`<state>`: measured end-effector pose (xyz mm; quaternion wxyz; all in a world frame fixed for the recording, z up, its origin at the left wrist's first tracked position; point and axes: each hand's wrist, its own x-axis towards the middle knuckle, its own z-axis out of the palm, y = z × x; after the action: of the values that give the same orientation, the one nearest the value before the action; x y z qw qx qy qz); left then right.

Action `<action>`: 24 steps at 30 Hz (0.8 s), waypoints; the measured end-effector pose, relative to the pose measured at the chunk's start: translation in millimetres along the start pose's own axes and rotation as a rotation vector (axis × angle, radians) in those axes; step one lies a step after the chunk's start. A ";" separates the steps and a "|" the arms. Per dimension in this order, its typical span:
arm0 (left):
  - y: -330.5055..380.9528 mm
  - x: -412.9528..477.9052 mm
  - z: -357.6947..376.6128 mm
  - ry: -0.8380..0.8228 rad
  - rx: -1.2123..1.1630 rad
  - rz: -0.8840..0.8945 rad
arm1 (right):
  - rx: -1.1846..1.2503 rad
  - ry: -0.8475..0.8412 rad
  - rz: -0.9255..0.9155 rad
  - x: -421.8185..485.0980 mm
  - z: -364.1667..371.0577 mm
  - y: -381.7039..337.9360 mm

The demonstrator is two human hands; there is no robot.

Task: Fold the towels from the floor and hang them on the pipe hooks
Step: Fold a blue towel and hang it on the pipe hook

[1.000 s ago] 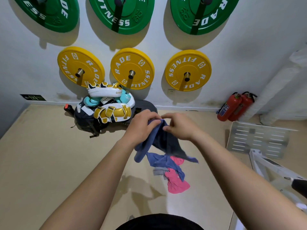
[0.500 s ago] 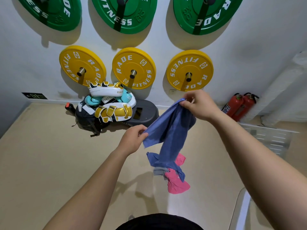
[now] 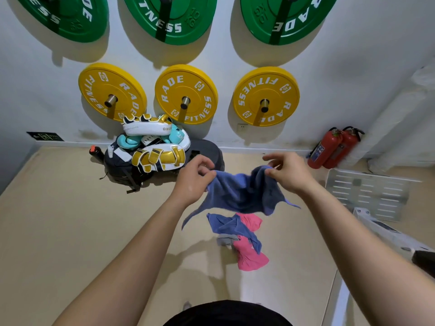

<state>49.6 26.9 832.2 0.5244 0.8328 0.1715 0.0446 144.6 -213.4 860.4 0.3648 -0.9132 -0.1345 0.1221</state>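
- Three green weight plates (image 3: 70, 24) (image 3: 188, 20) (image 3: 306, 15) are counted.
- Three yellow weight plates (image 3: 98, 90) (image 3: 174, 95) (image 3: 277, 90) are counted.
- Two fire extinguishers (image 3: 323, 149) (image 3: 342, 148) are noted.
- Two blue towels (image 3: 240, 191) (image 3: 226, 225) are counted.
- Pink towels (image 3: 250, 257): one or two, not told apart.
- One grey towel (image 3: 224, 240) is noted.
- Two hands (image 3: 191, 178) (image 3: 290, 174) are seen.

One head-worn wide-angle view looks forward and down from standing height (no second view) at the floor (image 3: 58, 231) and wall (image 3: 353, 55).
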 end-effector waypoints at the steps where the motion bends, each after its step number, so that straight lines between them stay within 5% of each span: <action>1: 3.8 -3.0 7.2 -0.022 -0.024 0.004 | 0.102 0.007 0.005 -5.9 7.2 0.5; 10: 15.6 -39.1 34.2 -0.159 -0.267 -0.093 | 0.577 0.054 0.065 -55.2 57.8 -9.2; 24: -0.8 -61.6 42.6 -0.054 -0.133 0.059 | 0.877 0.103 0.137 -80.9 66.4 -17.1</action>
<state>2.5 -29.8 819.0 0.5814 0.8018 0.1293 0.0487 45.0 -186.4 835.7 0.7150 -0.6838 0.0091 0.1456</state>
